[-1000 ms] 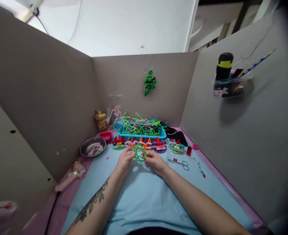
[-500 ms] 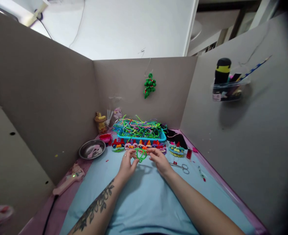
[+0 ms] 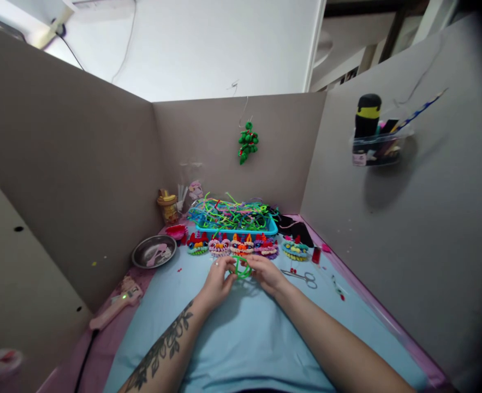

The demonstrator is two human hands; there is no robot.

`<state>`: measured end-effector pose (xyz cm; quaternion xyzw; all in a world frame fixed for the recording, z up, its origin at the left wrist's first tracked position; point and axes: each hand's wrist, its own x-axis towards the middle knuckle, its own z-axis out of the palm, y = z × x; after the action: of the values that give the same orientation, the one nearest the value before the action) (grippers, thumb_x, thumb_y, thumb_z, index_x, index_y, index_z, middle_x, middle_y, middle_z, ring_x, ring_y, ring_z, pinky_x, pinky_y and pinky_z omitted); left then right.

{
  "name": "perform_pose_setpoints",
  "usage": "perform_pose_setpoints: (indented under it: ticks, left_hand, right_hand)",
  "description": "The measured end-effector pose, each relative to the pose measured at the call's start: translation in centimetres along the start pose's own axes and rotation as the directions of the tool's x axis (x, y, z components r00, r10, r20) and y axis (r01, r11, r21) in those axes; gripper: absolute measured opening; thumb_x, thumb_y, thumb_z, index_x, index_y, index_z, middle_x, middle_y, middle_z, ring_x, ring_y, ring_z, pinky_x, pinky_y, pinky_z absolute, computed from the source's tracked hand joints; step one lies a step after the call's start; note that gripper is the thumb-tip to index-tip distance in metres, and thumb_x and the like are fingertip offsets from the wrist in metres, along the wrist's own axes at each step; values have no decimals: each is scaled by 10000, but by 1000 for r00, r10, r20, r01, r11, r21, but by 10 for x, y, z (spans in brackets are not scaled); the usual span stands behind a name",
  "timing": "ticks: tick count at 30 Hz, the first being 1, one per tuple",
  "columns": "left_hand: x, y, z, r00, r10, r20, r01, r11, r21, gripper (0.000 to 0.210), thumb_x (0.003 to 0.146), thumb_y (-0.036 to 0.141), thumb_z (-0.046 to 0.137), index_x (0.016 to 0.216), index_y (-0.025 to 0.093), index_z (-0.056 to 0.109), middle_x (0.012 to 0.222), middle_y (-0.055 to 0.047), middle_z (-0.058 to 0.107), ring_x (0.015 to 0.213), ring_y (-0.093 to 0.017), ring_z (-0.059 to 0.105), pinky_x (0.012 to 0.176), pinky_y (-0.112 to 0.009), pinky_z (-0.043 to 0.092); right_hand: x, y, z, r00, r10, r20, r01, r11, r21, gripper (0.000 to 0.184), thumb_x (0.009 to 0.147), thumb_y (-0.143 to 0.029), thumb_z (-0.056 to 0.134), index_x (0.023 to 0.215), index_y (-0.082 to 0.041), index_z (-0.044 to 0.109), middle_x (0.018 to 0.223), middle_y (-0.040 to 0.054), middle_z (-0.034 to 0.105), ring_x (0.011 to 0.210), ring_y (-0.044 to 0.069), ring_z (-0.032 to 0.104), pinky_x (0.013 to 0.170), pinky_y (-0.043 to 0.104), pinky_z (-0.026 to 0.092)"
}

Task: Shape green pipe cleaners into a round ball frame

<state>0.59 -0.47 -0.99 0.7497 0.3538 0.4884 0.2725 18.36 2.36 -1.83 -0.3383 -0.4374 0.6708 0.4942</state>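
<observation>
Bent into loops, a bright green pipe cleaner is held between my two hands above the light blue cloth. My left hand pinches its left side between thumb and fingers. On the opposite side, my right hand has its fingers closed on it, partly hiding the loops. Just beyond my hands stands a row of several colourful fuzzy pipe-cleaner faces. Scissors lie right of my right hand.
Behind the row, a blue tray overflows with pipe cleaners. A metal bowl and a pink glue gun with a lit green light are at left. Grey panels enclose the table; a tub hangs on the right one.
Both hands have moved slightly lower and nearer to me with the green pipe cleaner. They are closer together, and its loops have turned. The camera view has shifted a little.
</observation>
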Motion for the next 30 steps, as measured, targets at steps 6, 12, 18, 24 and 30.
perform_pose_setpoints:
  ticks: [6,12,18,24,30]
  left_hand:
    - [-1,1,1,997,64,48,-69,990,121,312,742,129,523,1041,189,457,844,-48,602,934,-212,510,889,-380,340]
    - [4,-4,-1,992,1,-125,1,1000,14,421,785,269,538,1181,195,418,1185,-111,517,1129,-226,441,959,-383,295]
    - [12,-16,1,870,-487,-80,394,784,-480,444,743,371,604,1128,172,506,1160,-124,546,1047,-217,512,807,-304,385]
    - [9,-8,4,792,-545,277,550,438,-711,269,692,330,680,868,135,623,747,-39,630,660,-104,554,571,-199,340]
    - [12,-19,-2,764,-590,261,515,314,-797,208,672,242,699,812,124,601,688,-15,596,565,-76,516,538,-193,346]
  right_hand:
    - [-1,-2,2,1000,16,-1,-16,993,114,153,547,-226,735,660,-153,662,696,28,667,621,140,567,589,249,403]
    - [1,-4,-5,987,161,-20,-143,921,361,70,699,-170,608,763,-178,636,687,2,667,619,125,588,557,240,412]
    - [2,-7,-11,946,289,145,-321,788,525,173,847,-206,443,775,-157,592,599,11,644,615,138,617,621,299,466]
    - [-3,-5,-5,935,307,175,-354,812,465,152,838,-217,450,858,-161,590,701,32,674,635,139,622,619,294,472]
    - [-3,2,3,995,92,-34,-81,966,247,201,756,-290,588,954,-262,576,942,10,648,773,149,598,649,278,441]
